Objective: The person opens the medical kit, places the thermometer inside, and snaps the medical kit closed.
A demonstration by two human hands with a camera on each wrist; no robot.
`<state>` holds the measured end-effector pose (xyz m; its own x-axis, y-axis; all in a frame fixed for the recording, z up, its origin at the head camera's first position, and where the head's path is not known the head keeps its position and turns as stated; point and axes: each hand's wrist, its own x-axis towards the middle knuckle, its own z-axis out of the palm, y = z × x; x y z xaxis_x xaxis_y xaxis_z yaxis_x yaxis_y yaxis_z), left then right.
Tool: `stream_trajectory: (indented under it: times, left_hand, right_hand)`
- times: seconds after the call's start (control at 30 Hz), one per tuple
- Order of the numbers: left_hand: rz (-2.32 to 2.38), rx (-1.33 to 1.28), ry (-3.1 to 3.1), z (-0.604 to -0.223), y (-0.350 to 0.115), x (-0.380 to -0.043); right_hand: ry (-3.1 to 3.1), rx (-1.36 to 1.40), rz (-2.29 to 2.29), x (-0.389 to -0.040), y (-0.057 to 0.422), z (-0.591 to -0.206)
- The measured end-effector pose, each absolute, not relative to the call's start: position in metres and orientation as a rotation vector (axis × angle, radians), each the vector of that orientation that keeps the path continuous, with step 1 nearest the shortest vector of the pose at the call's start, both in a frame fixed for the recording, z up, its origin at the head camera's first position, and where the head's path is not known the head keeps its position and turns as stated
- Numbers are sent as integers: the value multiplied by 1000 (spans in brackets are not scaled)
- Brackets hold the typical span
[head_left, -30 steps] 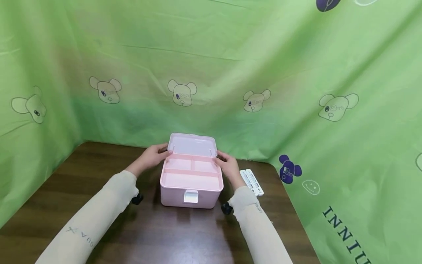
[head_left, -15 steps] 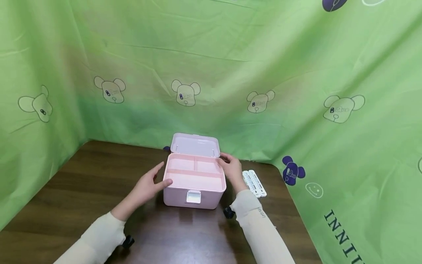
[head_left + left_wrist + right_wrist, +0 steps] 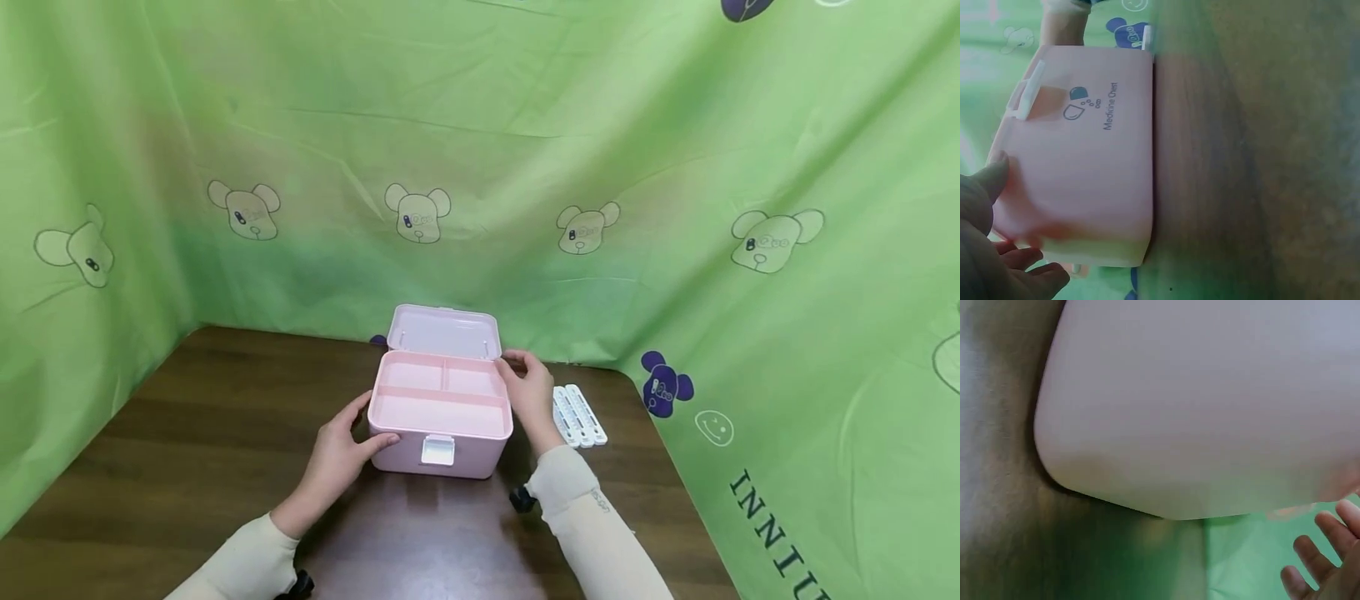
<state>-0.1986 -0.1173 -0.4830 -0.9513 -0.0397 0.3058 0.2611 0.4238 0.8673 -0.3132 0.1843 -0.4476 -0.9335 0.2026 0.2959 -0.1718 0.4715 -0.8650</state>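
Observation:
A pink medicine chest (image 3: 465,454) stands on the table, its pale lid (image 3: 444,333) raised at the back. Its pink divided tray (image 3: 435,408) holds nothing. A white latch (image 3: 438,450) marks the front, and "Medicine Chest" is printed there in the left wrist view. My left hand (image 3: 335,454) spans the front left corner, thumb on the front face and fingers along the left side. At the back right corner is my right hand (image 3: 529,396), thumb by the rim and fingers extended. In the right wrist view, those fingers (image 3: 1314,557) are spread beyond the chest's side wall.
Slim white strips (image 3: 579,415) with printed marks lie on the wooden table (image 3: 225,417), to the right of my right hand. A green patterned cloth (image 3: 480,167) hangs close behind the table and along both sides.
My left hand has come off the back left corner by the lid and moved toward me to the front left corner. My right hand keeps nearly the same place.

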Motion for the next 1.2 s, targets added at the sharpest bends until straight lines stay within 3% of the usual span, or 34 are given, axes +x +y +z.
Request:
stream_trajectory:
  times: [0.2,0.57,0.8,1.2]
  left_hand:
    - [-1512,-213,-2418,-477,-119,-199]
    - [-1423,-257,-2545,-462,-124,-197]
    - [-1433,-258,-2531,-462,-128,-194]
    - [-1408,-256,-2568,-465,-127,-198]
  right_hand:
    - [-2318,111,1438,-281,208,-436]
    - [-2367,434,964,-229,301,-433]
    - [-2411,342,919,-235,344,-446]
    - [-2424,318,929,-258,375,-457]
